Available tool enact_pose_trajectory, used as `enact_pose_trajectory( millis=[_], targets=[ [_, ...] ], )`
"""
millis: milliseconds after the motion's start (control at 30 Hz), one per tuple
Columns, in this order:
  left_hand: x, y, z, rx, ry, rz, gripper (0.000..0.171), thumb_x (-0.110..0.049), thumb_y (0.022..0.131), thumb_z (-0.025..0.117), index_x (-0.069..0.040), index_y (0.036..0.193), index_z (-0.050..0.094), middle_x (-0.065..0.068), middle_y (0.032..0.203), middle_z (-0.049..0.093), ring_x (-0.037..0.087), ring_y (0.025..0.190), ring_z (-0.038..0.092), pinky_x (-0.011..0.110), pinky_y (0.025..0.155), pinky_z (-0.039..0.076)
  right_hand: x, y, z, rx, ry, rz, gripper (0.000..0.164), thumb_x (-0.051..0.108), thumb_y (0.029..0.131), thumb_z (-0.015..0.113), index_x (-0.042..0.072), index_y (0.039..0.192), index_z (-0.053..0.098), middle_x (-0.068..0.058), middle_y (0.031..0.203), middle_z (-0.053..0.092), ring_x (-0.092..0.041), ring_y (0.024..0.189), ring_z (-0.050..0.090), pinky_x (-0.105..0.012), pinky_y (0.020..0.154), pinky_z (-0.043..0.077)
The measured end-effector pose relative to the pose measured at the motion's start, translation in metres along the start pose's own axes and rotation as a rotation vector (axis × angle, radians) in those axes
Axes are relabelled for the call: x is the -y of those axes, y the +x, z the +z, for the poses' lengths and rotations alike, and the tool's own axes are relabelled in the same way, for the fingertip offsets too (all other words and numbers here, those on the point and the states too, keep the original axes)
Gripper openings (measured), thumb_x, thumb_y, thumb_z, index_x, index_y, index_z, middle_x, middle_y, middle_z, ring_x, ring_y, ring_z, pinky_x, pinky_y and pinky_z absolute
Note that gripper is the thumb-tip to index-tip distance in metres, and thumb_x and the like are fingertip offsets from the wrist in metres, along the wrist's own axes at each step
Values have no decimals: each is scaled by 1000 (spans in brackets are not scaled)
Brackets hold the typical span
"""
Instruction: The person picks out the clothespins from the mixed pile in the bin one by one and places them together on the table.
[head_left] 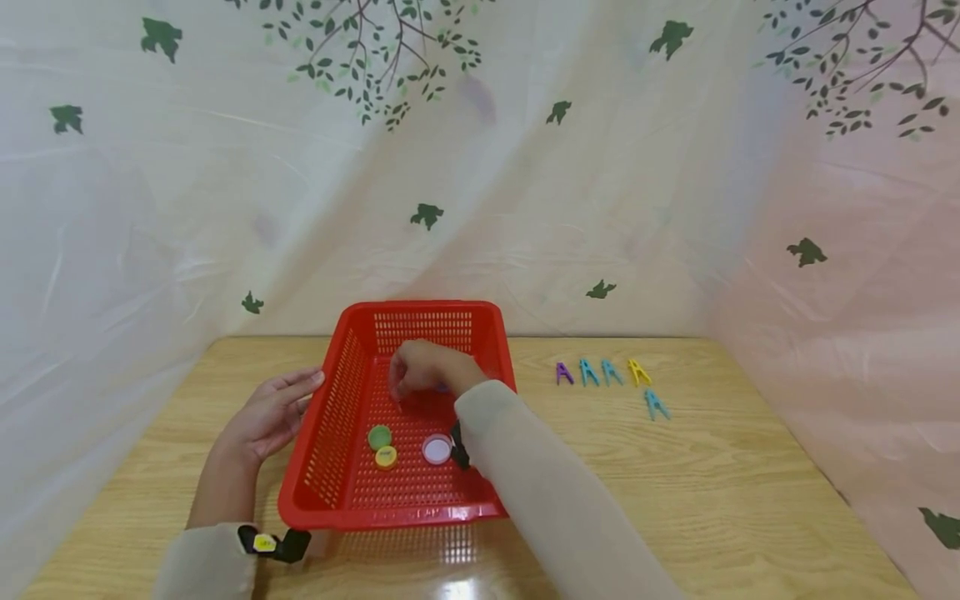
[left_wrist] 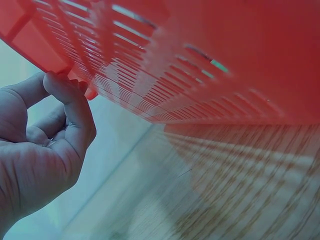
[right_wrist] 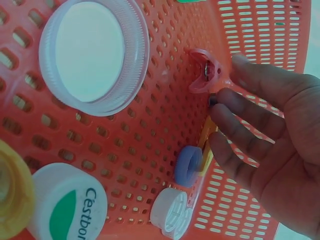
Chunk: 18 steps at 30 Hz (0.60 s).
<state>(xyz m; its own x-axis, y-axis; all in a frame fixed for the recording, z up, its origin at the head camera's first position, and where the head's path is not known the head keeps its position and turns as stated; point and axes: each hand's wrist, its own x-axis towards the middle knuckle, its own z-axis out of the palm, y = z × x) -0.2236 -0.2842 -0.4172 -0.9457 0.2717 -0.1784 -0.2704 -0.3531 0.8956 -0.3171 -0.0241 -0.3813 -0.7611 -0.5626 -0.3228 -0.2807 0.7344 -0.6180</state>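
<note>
My left hand [head_left: 273,417] holds the left rim of a red perforated plastic basket [head_left: 330,521]; the left wrist view shows the fingertips [left_wrist: 62,82] bent at the rim. My right hand [head_left: 427,367] reaches down inside the basket, toward its far part. In the right wrist view, the thumb and fingers [right_wrist: 240,110] are spread apart, and a red clothespin [right_wrist: 204,72] lies just beyond their tips. Whether they touch it I cannot tell. Beside these fingers are a blue cap [right_wrist: 187,166], a white cap [right_wrist: 169,207] and a partly hidden yellow piece [right_wrist: 207,132].
Nearer in the basket lie a green cap [head_left: 379,437], a yellow cap [head_left: 386,457] and a large pale lid [head_left: 437,449]. A white lettered cap [right_wrist: 70,202] shows in the right wrist view. Several clothespins, including a purple one [head_left: 564,373] and a yellow one [head_left: 639,372], lie on the wooden table [head_left: 712,500].
</note>
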Motion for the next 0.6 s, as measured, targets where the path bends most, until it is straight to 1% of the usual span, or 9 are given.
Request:
enact_pose_trajectory(
  millis=[133, 267, 467, 600],
  targets=[
    [0, 0, 1, -3, 9, -1, 22, -17, 107, 57, -13, 123, 71, 6, 116, 73, 19, 99, 73, 39, 86, 61, -1, 2, 1, -20, -57, 9, 19, 26, 84, 87, 21, 93, 71, 3, 92, 69, -20, 88, 68, -32, 77, 61],
    [-1, 0, 2, -13, 15, -4, 22, -18, 106, 59, -13, 123, 71, 6, 117, 73, 19, 100, 73, 39, 87, 60, -1, 1, 4, -7, -86, 45, 25, 30, 81, 88, 21, 94, 69, 3, 91, 70, -19, 85, 69, -34, 76, 62],
    [-1, -1, 2, -20, 8, -5, 21, -18, 106, 59, -14, 123, 71, 6, 116, 73, 19, 100, 73, 39, 87, 60, 0, 0, 8, 1, -110, 59, 25, 28, 79, 90, 21, 93, 70, 2, 90, 70, -19, 82, 70, -37, 76, 63],
    [-1, -1, 1, -25, 11, -6, 21, -18, 106, 59, -14, 122, 71, 6, 116, 73, 19, 99, 73, 39, 87, 61, -1, 1, 9, 4, -122, 50, 24, 27, 80, 89, 22, 93, 70, 3, 91, 70, -18, 82, 69, -36, 76, 63]
  ],
)
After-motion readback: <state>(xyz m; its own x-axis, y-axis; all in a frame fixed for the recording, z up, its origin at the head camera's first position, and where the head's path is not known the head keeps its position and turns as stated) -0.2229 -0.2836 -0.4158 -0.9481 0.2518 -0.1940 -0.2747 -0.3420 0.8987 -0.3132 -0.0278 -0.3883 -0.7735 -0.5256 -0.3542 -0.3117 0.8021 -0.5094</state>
